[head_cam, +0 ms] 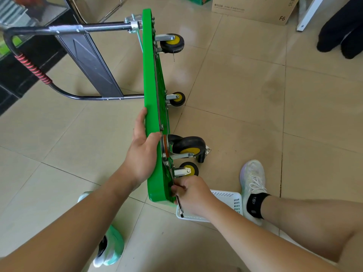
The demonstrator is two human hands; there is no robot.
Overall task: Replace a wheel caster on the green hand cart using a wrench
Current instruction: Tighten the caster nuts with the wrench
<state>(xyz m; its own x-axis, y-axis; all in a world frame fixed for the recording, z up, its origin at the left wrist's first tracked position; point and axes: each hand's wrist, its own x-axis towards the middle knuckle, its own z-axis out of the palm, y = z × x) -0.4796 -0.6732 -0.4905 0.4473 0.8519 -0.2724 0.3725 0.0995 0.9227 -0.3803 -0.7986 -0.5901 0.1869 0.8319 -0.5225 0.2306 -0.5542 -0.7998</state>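
**Gloss, Rubber and Bright Metal**

The cart deck [151, 95] is smooth green with a high gloss, seemingly plastic. The 4 caster tyres [188, 143] are matt black rubber around yellow plastic hubs [191, 150], and their forks [182, 170] are bright plated metal. The handle tube [106, 26] is satin black, partly bound in a red-and-black cord wrap [32, 70]. The wrench [180, 208] is thin metal. The floor tiles [245, 107] are smooth beige with a dull sheen. The basket [229, 197] is white perforated plastic, the box [253, 8] is matt cardboard, and the shoe [253, 177] is white mesh cloth.

Right white laced sneaker [253, 179], black ankle sock [255, 205]; left mint-green sneaker [112, 244].
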